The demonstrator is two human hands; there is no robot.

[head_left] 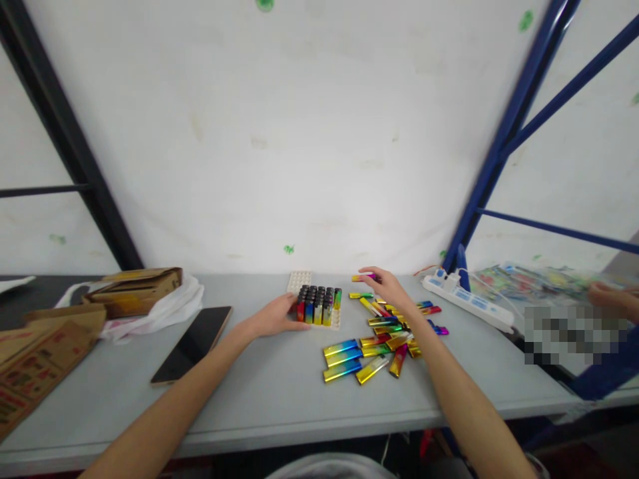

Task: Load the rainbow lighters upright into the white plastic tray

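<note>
My left hand (277, 315) grips the left side of a white holed tray (336, 324), thumb along its front edge and fingers behind. Black-topped lighters (315, 306) in shiny red, blue and yellow stand upright in rows in it. A green and yellow piece (338, 299) stands in the tray's right part, with bare holes in front of it. To the right of the tray, my right hand (389, 287) pinches a shiny yellow and magenta lighter (363, 277) just over the table. Below that hand lies a loose pile of shiny multicoloured lighters (382, 329), with several blue and yellow ones (343, 359) side by side.
Another white holed tray (299, 279) lies behind. On the left are a dark phone (194, 346), a cardboard box (142, 293) on white plastic and cardboard (44, 366). A power strip (466, 303) stands at right by a blue frame (492, 159). Another person's hand (614, 301) is far right.
</note>
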